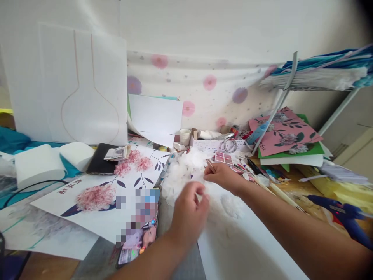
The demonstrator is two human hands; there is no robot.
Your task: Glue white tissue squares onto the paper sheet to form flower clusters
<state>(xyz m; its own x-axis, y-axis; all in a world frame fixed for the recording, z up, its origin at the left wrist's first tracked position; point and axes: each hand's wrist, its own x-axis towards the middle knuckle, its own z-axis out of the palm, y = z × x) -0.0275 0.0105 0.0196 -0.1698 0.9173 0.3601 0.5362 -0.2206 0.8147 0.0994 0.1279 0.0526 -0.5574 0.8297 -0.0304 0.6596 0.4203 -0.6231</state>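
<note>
We see a loose pile of thin white tufts (175, 175) in the middle of the cluttered table, just beyond our hands and at the far end of a white sheet (256, 241). A pale fluffy patch (230, 208) lies on that sheet, below our right hand (223, 177).

Our hands are apart. The right one is at the pile's edge, its fingertips pinched on a thin piece (212, 166). The left hand (189, 212) is nearer to us, between the phone (150, 235) and the fluffy patch, with its fingers curled; it is blurred, so we cannot tell whether it holds anything.

To the left of the phone lies a flower picture (99, 221) with pink fluffy blooms and dark leaves. A black wallet (100, 165) with folded banknotes (115, 153) on it sits at the picture's far edge, beside white paper rolls (37, 165).

Behind the pile we have a paper cup (185, 137) and a long open box (204, 145); a pink palette (223, 157) is just beyond our right hand. Farther right are a blue glue gun (340, 212) and a pink flower card (287, 134) on green and white sheets. A vase outline (118, 120) stands drawn on a large upright board (49, 85) at the back left.
</note>
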